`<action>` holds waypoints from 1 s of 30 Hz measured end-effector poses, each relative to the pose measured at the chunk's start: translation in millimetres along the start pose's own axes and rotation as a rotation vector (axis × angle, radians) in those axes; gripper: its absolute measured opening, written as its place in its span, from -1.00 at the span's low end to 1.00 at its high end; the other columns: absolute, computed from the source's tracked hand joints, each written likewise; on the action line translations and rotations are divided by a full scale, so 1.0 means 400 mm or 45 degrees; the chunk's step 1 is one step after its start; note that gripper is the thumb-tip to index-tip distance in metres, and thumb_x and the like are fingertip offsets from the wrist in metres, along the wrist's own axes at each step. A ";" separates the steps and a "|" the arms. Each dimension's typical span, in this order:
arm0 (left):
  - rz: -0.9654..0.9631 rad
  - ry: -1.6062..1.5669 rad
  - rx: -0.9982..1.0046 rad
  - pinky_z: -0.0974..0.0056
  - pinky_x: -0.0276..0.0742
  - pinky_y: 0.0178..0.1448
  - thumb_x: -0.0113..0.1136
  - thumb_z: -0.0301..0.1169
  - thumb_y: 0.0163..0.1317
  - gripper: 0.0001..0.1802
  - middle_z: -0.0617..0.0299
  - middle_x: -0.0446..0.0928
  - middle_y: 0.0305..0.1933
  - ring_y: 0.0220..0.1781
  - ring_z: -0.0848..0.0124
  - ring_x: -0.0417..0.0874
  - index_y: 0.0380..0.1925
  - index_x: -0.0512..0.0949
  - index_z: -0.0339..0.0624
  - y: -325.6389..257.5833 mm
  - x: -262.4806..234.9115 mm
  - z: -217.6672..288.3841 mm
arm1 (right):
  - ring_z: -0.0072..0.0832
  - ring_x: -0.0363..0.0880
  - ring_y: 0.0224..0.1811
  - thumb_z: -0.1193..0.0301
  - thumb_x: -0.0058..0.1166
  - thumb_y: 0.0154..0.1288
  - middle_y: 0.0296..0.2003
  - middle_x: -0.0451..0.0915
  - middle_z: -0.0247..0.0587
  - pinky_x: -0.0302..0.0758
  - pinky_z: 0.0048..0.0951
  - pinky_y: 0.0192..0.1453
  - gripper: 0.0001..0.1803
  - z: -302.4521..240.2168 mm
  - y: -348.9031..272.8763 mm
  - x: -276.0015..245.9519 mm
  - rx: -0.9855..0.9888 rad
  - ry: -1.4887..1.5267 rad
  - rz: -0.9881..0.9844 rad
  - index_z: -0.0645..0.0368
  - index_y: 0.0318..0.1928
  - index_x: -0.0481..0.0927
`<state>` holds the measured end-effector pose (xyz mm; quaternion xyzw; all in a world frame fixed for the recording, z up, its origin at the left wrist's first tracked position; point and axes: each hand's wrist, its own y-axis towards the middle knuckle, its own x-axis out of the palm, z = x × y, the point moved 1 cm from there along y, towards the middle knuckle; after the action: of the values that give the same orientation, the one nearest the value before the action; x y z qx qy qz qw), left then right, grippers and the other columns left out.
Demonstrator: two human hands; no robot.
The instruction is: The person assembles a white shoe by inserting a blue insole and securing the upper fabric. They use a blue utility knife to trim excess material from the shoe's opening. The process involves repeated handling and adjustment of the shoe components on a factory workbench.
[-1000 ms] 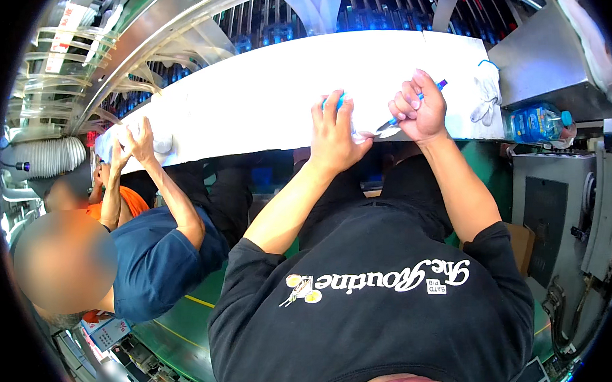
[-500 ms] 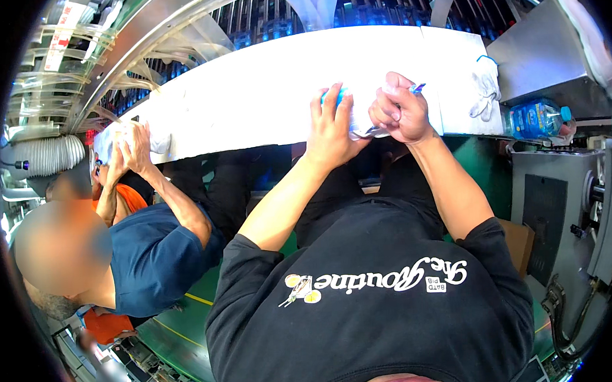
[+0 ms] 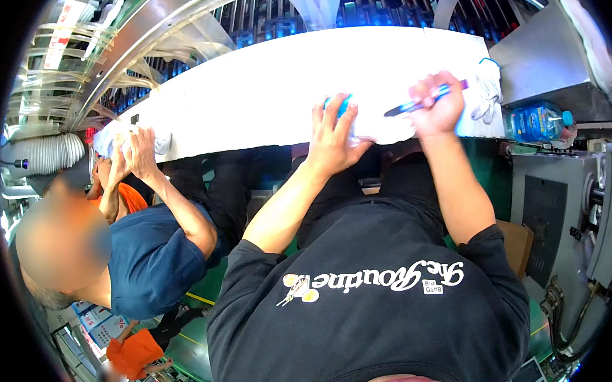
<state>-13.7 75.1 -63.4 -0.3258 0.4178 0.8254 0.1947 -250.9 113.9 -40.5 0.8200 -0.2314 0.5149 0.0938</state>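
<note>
My left hand (image 3: 332, 136) rests at the front edge of the white work surface (image 3: 262, 85). Its fingers curl over a small bright blue rounded thing (image 3: 346, 105), mostly hidden behind them. Its thumb lies by a pale piece (image 3: 383, 136) that blends into the white surface. To the right, my right hand (image 3: 439, 107) is closed around a slim blue pen-shaped tool (image 3: 405, 108). The tool's dark tip points left, toward my left hand, and its purple-blue end sticks out on the right. Whether the tip is a blade or a nib I cannot tell.
White gloves (image 3: 486, 90) lie at the surface's right end, near a blue-capped plastic bottle (image 3: 541, 123). At left a co-worker in a dark blue shirt (image 3: 156, 257) works with both hands on the same surface. Metal machinery (image 3: 374, 7) runs behind.
My right hand has moved right, away from my left, and the blue tool now shows at length, its tip pointing left. Another person in orange shows more fully at lower left.
</note>
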 end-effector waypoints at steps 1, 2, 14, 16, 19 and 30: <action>0.000 0.003 -0.007 -0.35 0.46 0.43 0.76 -0.32 -0.17 -0.09 -0.20 0.43 0.48 0.44 -0.31 0.44 0.26 0.56 -0.22 -0.002 0.000 -0.002 | -0.56 0.26 -0.62 0.27 0.10 0.58 -0.58 0.33 -0.43 0.34 -0.34 -0.37 -0.68 -0.053 0.016 0.026 -0.123 -0.041 -0.017 -0.06 -0.39 0.34; 0.003 -0.002 -0.010 -0.35 0.47 0.43 0.76 -0.32 -0.17 -0.10 -0.20 0.43 0.47 0.43 -0.31 0.44 0.26 0.56 -0.22 -0.001 0.004 -0.002 | -0.52 0.42 -0.53 0.29 0.16 0.55 -0.48 0.48 -0.40 0.46 -0.34 -0.28 -0.73 -0.107 0.027 0.033 -0.128 -0.191 -0.200 -0.01 -0.35 0.45; -0.029 -0.030 -0.008 -0.36 0.42 0.46 0.72 -0.32 -0.15 -0.10 -0.17 0.38 0.47 0.42 -0.33 0.38 0.28 0.55 -0.25 0.002 -0.005 -0.008 | -0.08 0.55 0.24 -0.31 0.52 0.05 0.22 0.70 -0.05 0.53 -0.05 0.37 0.04 -0.032 -0.089 0.077 -0.140 -2.819 -0.782 0.19 0.35 0.64; -0.017 -0.036 -0.009 -0.36 0.42 0.45 0.72 -0.32 -0.16 -0.10 -0.18 0.39 0.47 0.42 -0.34 0.38 0.27 0.55 -0.25 0.004 0.001 -0.011 | -0.08 0.54 0.23 -0.29 0.52 0.04 0.20 0.70 -0.06 0.52 -0.06 0.37 0.04 -0.026 -0.089 0.067 -0.188 -2.801 -0.765 0.19 0.36 0.63; -0.008 -0.037 -0.017 -0.37 0.42 0.45 0.71 -0.32 -0.15 -0.11 -0.18 0.39 0.47 0.42 -0.34 0.38 0.27 0.55 -0.25 0.005 0.010 -0.012 | -0.10 0.51 0.27 -0.22 0.49 0.14 0.19 0.69 -0.08 0.47 -0.04 0.39 -0.06 -0.017 -0.096 0.045 -0.219 -2.781 -0.706 0.15 0.37 0.62; 0.017 -0.037 0.004 -0.37 0.44 0.43 0.67 -0.36 -0.17 -0.15 -0.18 0.39 0.45 0.40 -0.36 0.38 0.24 0.57 -0.26 0.004 0.014 -0.007 | -0.09 0.47 0.33 -0.32 0.45 0.11 0.20 0.65 -0.05 0.36 0.01 0.43 -0.03 0.014 -0.108 0.101 -0.020 -2.952 -0.529 0.14 0.31 0.61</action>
<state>-17.8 72.2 -67.5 -0.3106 0.4185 0.8307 0.1957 -211.2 138.2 -3.4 0.8194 -0.0435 -0.5652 -0.0856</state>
